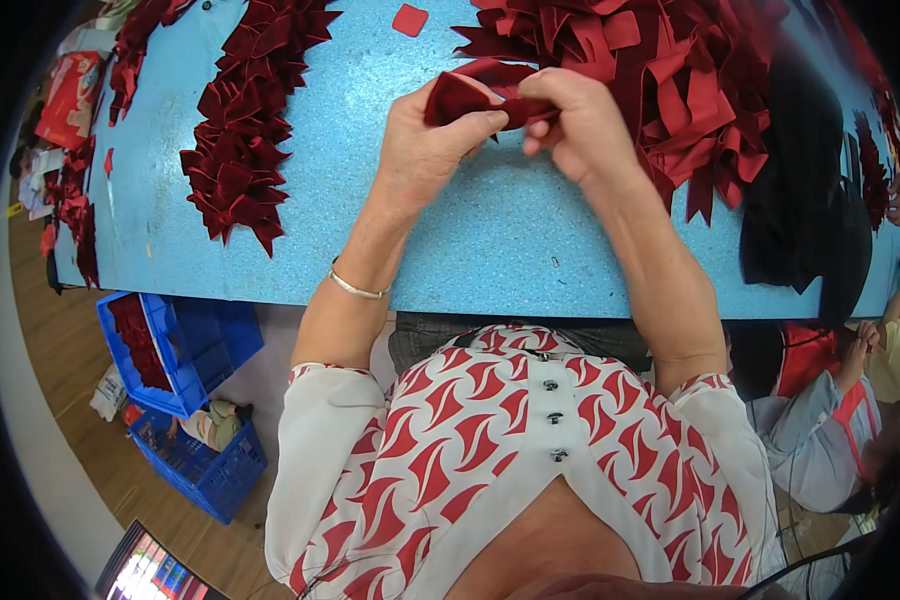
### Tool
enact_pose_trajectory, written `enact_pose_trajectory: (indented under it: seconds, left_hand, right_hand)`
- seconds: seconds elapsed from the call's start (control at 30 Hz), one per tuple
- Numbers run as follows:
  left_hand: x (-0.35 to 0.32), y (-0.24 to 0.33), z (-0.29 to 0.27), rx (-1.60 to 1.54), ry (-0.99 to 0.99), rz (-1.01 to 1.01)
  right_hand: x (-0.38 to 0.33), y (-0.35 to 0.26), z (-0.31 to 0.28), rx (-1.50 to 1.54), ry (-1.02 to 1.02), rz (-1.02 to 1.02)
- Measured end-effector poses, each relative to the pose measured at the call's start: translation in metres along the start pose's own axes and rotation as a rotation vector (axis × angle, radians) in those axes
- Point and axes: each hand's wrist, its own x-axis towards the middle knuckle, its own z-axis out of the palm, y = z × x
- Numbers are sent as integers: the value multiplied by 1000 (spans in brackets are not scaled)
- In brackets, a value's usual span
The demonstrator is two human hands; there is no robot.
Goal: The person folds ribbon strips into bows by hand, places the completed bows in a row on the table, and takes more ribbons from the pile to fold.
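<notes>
A dark red fabric bow piece (467,95) is pinched between both hands above the blue table (490,240). My left hand (432,145) grips its left end with thumb and fingers. My right hand (575,120) holds its right end, fingers curled around the narrow middle. A thin bangle sits on my left wrist. Just beyond my right hand lies a big heap of red fabric strips (670,70).
A row of finished dark red bows (245,120) lies at the left of the table. A small red square patch (409,19) lies at the far edge. Black cloth (805,200) is piled at the right. Blue crates (185,350) stand on the floor at the left. Another person sits at the lower right.
</notes>
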Motion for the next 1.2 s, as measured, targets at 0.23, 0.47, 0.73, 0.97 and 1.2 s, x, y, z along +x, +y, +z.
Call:
enact_pose_trajectory:
  seconds: [0.23, 0.47, 0.73, 0.97, 1.2]
  left_hand:
    - [6, -1, -11, -308, 20, -115]
    - [5, 1, -10, -354, 43, -125]
    - [6, 4, -18, -195, -27, -140]
    - [5, 10, -20, -117, -118, -219]
    - [5, 8, -18, -216, -78, -250]
  right_hand:
    - [-10, -6, 7, 65, -14, -26]
    - [-8, -1, 4, 165, -197, -3]
    - [-1, 6, 3, -75, -95, -226]
    - [1, 7, 0, -272, -193, -454]
    - [-7, -3, 8, 108, -139, -147]
